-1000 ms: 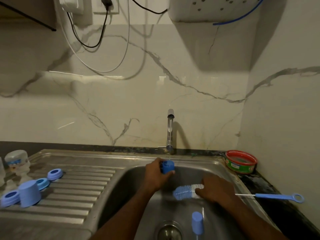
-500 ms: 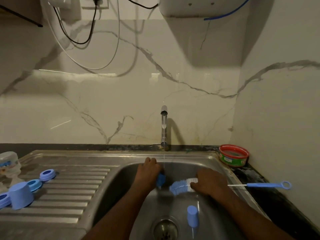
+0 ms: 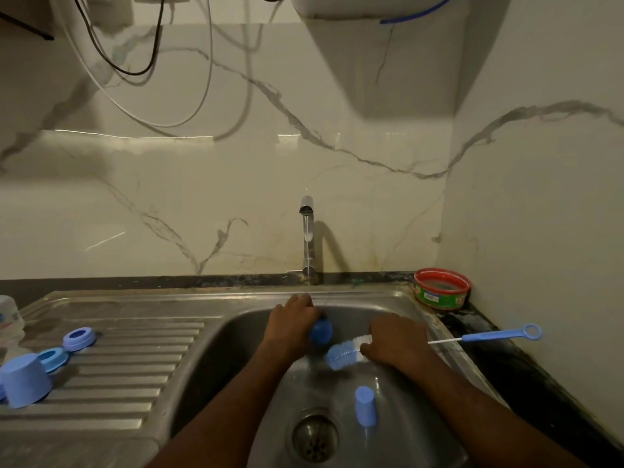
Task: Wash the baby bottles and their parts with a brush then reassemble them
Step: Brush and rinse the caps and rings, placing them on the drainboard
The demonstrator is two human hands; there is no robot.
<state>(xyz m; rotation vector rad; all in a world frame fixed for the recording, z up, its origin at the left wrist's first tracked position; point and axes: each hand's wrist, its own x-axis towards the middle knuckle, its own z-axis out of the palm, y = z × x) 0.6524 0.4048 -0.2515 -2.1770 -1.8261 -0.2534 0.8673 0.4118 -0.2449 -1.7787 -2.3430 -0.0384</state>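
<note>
My left hand (image 3: 293, 324) grips a small dark blue bottle part (image 3: 321, 331) inside the steel sink (image 3: 388, 300), just under the thin stream from the tap (image 3: 307, 238). Beside it my right hand (image 3: 393, 344) holds a blue and white bottle brush (image 3: 344, 353), whose bristle head points left towards the part. A light blue cap (image 3: 365, 406) stands upright on the sink floor near the drain (image 3: 314, 435). On the ribbed drainboard at the left lie two blue rings (image 3: 79, 338) (image 3: 54, 358) and an upturned blue cup (image 3: 23, 380).
A thin nipple brush with a blue looped handle (image 3: 499, 334) lies on the dark counter at the right. A red-rimmed green tub (image 3: 441, 289) sits in the back right corner. A clear bottle (image 3: 9, 320) stands at the far left edge. Cables hang on the marble wall.
My left hand has lowered the blue part from up under the tap to deeper in the sink, closer to the brush head. The right hand with the brush has barely moved.
</note>
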